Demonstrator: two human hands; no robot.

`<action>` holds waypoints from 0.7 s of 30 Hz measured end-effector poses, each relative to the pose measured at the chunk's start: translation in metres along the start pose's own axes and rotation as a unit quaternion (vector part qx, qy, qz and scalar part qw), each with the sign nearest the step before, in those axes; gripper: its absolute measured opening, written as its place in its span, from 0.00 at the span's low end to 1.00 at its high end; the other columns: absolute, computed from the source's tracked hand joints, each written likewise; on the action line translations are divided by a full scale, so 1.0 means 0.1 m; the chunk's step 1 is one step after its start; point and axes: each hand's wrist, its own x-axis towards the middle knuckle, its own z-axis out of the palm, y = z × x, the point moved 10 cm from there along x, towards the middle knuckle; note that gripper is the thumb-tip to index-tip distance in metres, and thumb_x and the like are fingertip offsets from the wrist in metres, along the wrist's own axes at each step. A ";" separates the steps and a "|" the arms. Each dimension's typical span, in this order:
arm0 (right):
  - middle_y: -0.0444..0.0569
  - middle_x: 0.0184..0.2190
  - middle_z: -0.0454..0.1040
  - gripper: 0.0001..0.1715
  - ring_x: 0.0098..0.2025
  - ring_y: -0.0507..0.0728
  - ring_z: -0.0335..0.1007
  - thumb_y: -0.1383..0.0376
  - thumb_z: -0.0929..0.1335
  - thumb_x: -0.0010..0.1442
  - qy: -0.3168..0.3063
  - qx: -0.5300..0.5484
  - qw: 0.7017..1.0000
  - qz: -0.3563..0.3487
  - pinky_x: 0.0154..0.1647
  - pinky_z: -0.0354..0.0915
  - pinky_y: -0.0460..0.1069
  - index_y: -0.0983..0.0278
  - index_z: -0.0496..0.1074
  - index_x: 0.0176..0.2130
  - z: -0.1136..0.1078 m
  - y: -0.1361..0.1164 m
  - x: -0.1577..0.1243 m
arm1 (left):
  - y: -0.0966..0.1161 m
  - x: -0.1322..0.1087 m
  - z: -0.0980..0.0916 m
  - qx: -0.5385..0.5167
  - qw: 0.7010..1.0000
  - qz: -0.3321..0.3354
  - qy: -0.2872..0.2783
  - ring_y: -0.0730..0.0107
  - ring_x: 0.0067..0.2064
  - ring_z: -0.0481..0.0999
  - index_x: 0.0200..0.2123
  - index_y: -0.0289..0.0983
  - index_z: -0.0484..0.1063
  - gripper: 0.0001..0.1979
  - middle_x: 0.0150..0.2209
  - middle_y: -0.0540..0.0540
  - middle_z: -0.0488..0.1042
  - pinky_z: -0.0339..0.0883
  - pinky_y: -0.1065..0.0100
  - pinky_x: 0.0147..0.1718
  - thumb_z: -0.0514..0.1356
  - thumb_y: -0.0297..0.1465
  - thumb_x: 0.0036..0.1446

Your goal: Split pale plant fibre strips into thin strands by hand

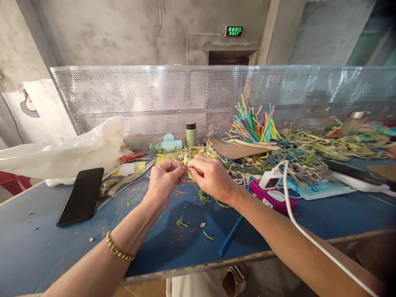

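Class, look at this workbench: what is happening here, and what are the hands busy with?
A person works at a blue table. The left hand and right hand meet above it, pinching a small pale strip between the fingertips. A black phone lies to the left, a heap of coloured strips stands behind, and a blue straw lies near the table's edge.

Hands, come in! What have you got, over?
Left hand and right hand both pinch a pale strip. Strip held above the blue table. Phone and charger cable off to the sides.
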 end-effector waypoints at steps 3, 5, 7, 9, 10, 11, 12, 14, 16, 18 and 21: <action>0.46 0.26 0.66 0.11 0.30 0.52 0.61 0.74 0.61 0.61 -0.012 -0.040 0.999 -0.018 0.34 0.57 0.48 0.66 0.68 0.31 0.03 -0.04 -0.02 | 0.00 -0.02 0.00 -0.003 1.000 -0.006 0.009 0.75 0.20 0.71 0.25 0.31 0.73 0.07 0.21 0.50 0.73 0.61 0.72 0.21 0.66 0.29 0.41; 0.47 0.27 0.66 0.11 0.31 0.52 0.61 0.74 0.60 0.61 -0.011 -0.047 0.999 -0.024 0.34 0.57 0.48 0.65 0.67 0.31 0.04 -0.06 -0.03 | 0.01 -0.03 0.00 -0.010 1.000 -0.005 0.013 0.74 0.20 0.72 0.25 0.32 0.73 0.07 0.20 0.50 0.73 0.62 0.72 0.22 0.66 0.28 0.40; 0.47 0.27 0.67 0.11 0.31 0.52 0.61 0.75 0.60 0.62 -0.008 -0.048 0.998 -0.031 0.34 0.57 0.48 0.65 0.67 0.31 0.04 -0.08 -0.03 | 0.02 -0.03 0.00 -0.012 1.000 0.000 0.014 0.73 0.20 0.72 0.24 0.32 0.72 0.06 0.19 0.50 0.73 0.63 0.72 0.22 0.65 0.28 0.41; 0.47 0.27 0.66 0.11 0.30 0.52 0.61 0.75 0.60 0.61 -0.006 -0.052 0.998 -0.036 0.33 0.57 0.48 0.65 0.66 0.30 0.05 -0.09 -0.03 | 0.01 -0.02 0.00 -0.011 1.000 0.006 0.014 0.73 0.20 0.71 0.23 0.32 0.72 0.04 0.18 0.49 0.73 0.62 0.72 0.22 0.64 0.27 0.41; 0.46 0.26 0.66 0.11 0.30 0.52 0.61 0.74 0.60 0.61 -0.007 -0.055 0.998 -0.039 0.33 0.56 0.48 0.65 0.66 0.30 0.06 -0.10 -0.03 | 0.00 -0.01 0.00 -0.009 1.000 0.009 0.015 0.73 0.20 0.71 0.23 0.32 0.72 0.04 0.18 0.49 0.73 0.62 0.72 0.22 0.64 0.27 0.42; 0.46 0.26 0.66 0.11 0.29 0.52 0.61 0.74 0.60 0.62 -0.009 -0.057 0.997 -0.042 0.33 0.56 0.48 0.65 0.66 0.30 0.07 -0.11 -0.03 | -0.01 -0.01 -0.01 -0.007 1.000 0.012 0.017 0.73 0.20 0.71 0.24 0.32 0.72 0.03 0.18 0.49 0.73 0.62 0.72 0.22 0.63 0.27 0.42; 0.47 0.26 0.66 0.12 0.29 0.52 0.61 0.74 0.59 0.62 -0.012 -0.057 0.997 -0.042 0.33 0.57 0.48 0.65 0.66 0.29 0.08 -0.11 -0.02 | -0.02 0.00 -0.01 -0.005 1.000 0.014 0.019 0.73 0.20 0.71 0.24 0.32 0.73 0.03 0.18 0.49 0.73 0.62 0.72 0.22 0.63 0.26 0.42; 0.47 0.27 0.67 0.12 0.30 0.53 0.63 0.73 0.59 0.63 -0.019 -0.049 0.998 -0.034 0.33 0.58 0.48 0.65 0.66 0.30 0.11 -0.10 -0.02 | -0.04 0.01 -0.02 -0.003 1.000 0.011 0.024 0.74 0.20 0.70 0.23 0.32 0.72 0.03 0.18 0.50 0.72 0.61 0.72 0.21 0.63 0.25 0.41; 0.49 0.29 0.69 0.11 0.33 0.53 0.65 0.73 0.59 0.64 -0.016 -0.034 0.999 -0.017 0.35 0.59 0.48 0.65 0.67 0.32 0.11 -0.06 -0.01 | -0.05 0.01 -0.02 -0.012 1.000 -0.003 0.022 0.74 0.20 0.70 0.23 0.32 0.72 0.03 0.18 0.50 0.72 0.61 0.72 0.22 0.63 0.24 0.40; 0.49 0.32 0.72 0.07 0.33 0.53 0.66 0.71 0.61 0.64 -0.005 -0.019 1.000 0.003 0.35 0.60 0.47 0.66 0.68 0.38 0.08 -0.03 -0.01 | -0.06 0.00 0.01 -0.035 0.999 -0.021 0.011 0.74 0.21 0.70 0.23 0.32 0.72 0.03 0.19 0.49 0.72 0.62 0.71 0.23 0.64 0.25 0.40; 0.47 0.31 0.71 0.09 0.29 0.51 0.63 0.71 0.62 0.63 -0.006 -0.010 1.000 0.014 0.31 0.58 0.47 0.66 0.68 0.44 0.06 -0.02 -0.02 | -0.04 -0.02 0.08 -0.084 0.995 -0.040 -0.026 0.73 0.23 0.71 0.24 0.30 0.74 0.06 0.22 0.47 0.74 0.64 0.70 0.26 0.65 0.28 0.41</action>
